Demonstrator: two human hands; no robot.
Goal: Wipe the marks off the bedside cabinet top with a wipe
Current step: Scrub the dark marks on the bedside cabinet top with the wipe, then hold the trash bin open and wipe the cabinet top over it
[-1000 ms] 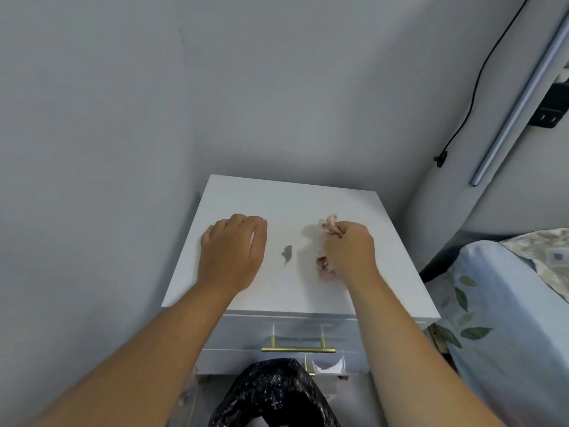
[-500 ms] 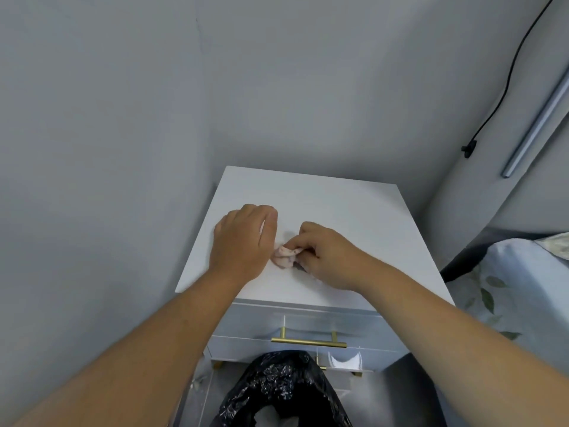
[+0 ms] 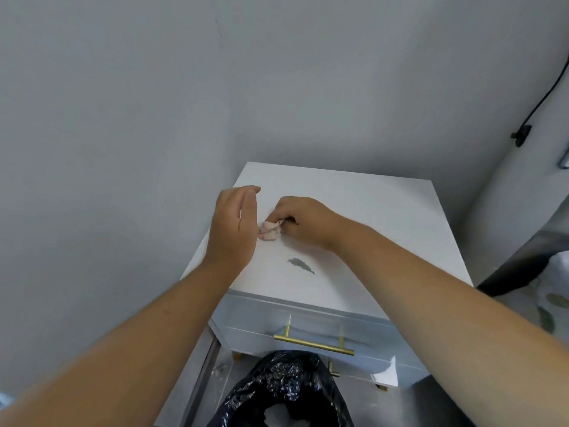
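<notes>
A white bedside cabinet [image 3: 385,229] stands in a corner against a grey wall [image 3: 277,87], seen from above by the head camera. The right hand [image 3: 303,221] lies low on the left part of the cabinet top, its fingers pinched together on a small crumpled wipe [image 3: 270,233], pale pink with darker spots, which presses against the white surface. The left hand [image 3: 235,228] sits just beside it on the left edge of the top, held on its side with the fingers straight and close together and the thumb along them; it grips nothing, and its palm edge touches or nearly touches the wipe, though which cannot be told. A dark grey smear [image 3: 301,265] marks the top nearer the front edge, below the right wrist and apart from the wipe. Both forearms reach in bare from the bottom corners of the view. Under the top, the upper drawer front carries a brass bar handle [image 3: 314,343]. In front of the cabinet, at the bottom of the view, a black bin bag [image 3: 277,386] stands open with something pale inside. At the right, a black cable [image 3: 545,97] runs down the wall, and a leaf-patterned bed cover [image 3: 551,303] shows at the edge.
</notes>
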